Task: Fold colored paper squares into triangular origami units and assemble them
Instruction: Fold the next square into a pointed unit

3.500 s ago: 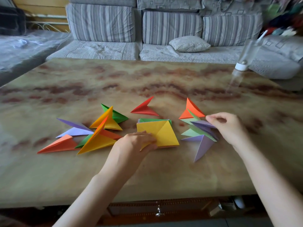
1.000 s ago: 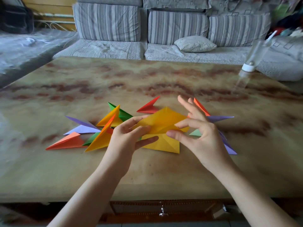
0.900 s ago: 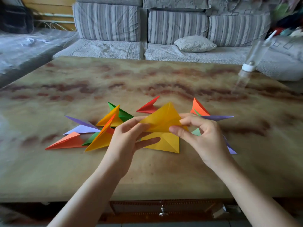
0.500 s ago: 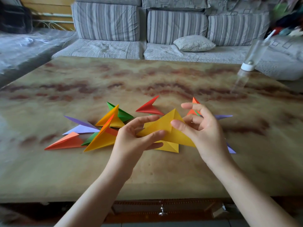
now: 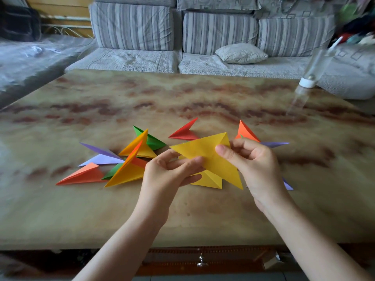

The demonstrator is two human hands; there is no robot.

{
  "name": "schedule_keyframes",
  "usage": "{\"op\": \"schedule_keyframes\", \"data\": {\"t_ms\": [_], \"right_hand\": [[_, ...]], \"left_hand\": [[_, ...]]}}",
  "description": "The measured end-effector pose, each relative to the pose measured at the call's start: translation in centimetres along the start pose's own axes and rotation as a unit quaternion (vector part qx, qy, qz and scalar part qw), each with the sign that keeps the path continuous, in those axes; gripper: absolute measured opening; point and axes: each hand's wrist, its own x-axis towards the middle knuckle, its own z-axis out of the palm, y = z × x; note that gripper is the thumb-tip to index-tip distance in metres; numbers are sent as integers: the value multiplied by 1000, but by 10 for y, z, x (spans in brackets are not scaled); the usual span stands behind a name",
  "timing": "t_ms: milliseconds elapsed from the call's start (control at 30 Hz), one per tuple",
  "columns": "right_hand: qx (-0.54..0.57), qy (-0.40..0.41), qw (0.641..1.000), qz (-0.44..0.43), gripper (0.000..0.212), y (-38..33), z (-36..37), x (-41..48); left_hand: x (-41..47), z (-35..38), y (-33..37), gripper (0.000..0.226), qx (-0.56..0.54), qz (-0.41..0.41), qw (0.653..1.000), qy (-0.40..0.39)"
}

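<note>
Between my fingers: a yellow paper triangle (image 5: 205,157), held up off the worktop (image 5: 182,216); its long point reaches down to the right
Left hand (image 5: 168,175): I see its fingers (image 5: 191,162) curled, pinching the triangle's lower left edge
Right hand (image 5: 255,167): thumb and fingers (image 5: 243,144) pinching the triangle near its upper right corner
Just under the fingers: a second yellow folded sheet (image 5: 209,179), flat on the worktop
Left of the fingers: a heap of folded units (image 5: 125,171); yellow, orange, green, purple; some overlapping
Beyond the fingers: a red unit (image 5: 184,132); an orange unit (image 5: 244,131) and a purple tip (image 5: 274,144) just behind the right hand
Far right, well apart: a clear bottle (image 5: 308,78); blurred
</note>
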Motion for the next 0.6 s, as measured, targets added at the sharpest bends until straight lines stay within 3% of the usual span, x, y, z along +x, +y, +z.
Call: {"op": "schedule_keyframes", "data": {"t_ms": [133, 267, 400, 600], "right_hand": [[28, -41, 998, 41, 29, -3, 1, -2], [26, -85, 994, 60, 9, -4, 2, -5], [23, -85, 994, 58, 10, -5, 3, -7], [-3, -109, 992, 68, 9, -5, 9, -11]], "left_hand": [[3, -5, 2, 19, 14, 25, 999, 24], [1, -4, 0, 32, 32, 52, 998, 30], [0, -1, -1, 11, 19, 53, 997, 48], [3, -4, 2, 16, -14, 47, 993, 105]]}}
